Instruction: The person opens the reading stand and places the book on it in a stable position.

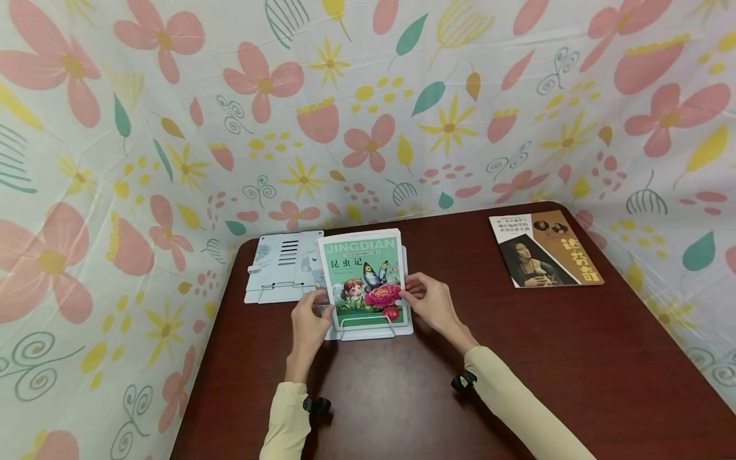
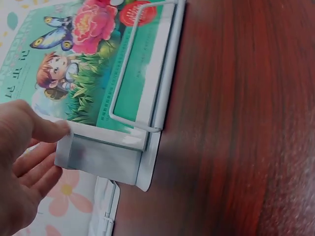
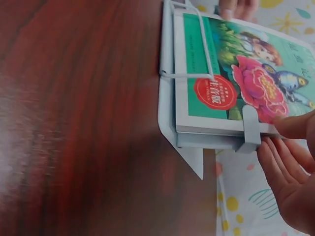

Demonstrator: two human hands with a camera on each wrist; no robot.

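Observation:
A green children's book (image 1: 362, 281) with a butterfly, flower and child on its cover leans upright on a pale book stand (image 1: 407, 329). The stand's wire holder (image 2: 118, 93) crosses the lower front of the cover. At the left edge, my left hand (image 1: 309, 322) pinches a side clip (image 2: 64, 151) of the stand between thumb and fingers. My right hand (image 1: 431, 300) holds the book's right edge, thumb at the cover and fingers behind, beside the right clip (image 3: 251, 129). That clip hooks over the cover's edge. Behind the book, most of the stand is hidden.
Another pale book stand (image 1: 273, 271) lies flat at the left back of the dark wooden table (image 1: 460, 255). A brown and white book (image 1: 543, 249) with a painted portrait lies at the right back. Flower-patterned cloth (image 1: 368, 115) hangs around the table.

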